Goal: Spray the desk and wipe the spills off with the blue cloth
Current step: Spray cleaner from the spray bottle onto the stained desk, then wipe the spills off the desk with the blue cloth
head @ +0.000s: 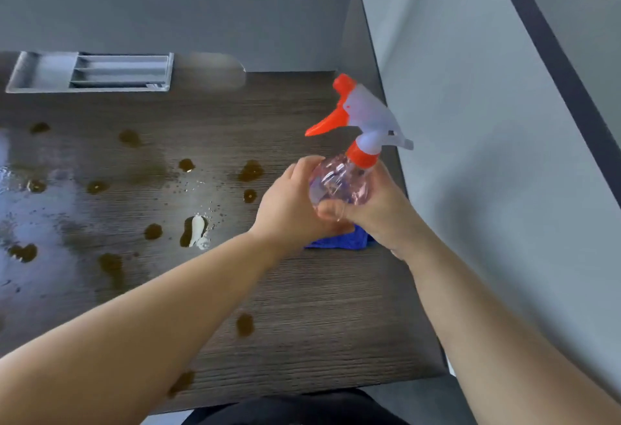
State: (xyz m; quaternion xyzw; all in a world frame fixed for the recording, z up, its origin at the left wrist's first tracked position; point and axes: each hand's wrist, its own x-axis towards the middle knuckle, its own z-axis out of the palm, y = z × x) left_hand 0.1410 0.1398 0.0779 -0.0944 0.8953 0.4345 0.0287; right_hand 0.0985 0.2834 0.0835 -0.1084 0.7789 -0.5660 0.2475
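Gripping a clear, pink-tinted plastic spray bottle (339, 182) from both sides, the left hand (289, 203) and right hand (379, 209) curl round its rounded body, held above a fuzzy blue cloth (336, 241) lying near the right edge of a dark wood-grain desk (319, 324). The bottle stands near upright, its orange nozzle aimed rear-left. Brown spills (250, 169) and fine droplets dot the glossy top. A grey plastic tray (90, 72) sits at the back, and a grey partition (470, 122) closes off the right side.

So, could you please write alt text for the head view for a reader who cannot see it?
The left hand and right hand grip a pink spray bottle with an orange trigger above a dark desk dotted with brown spills. A blue cloth lies under them.
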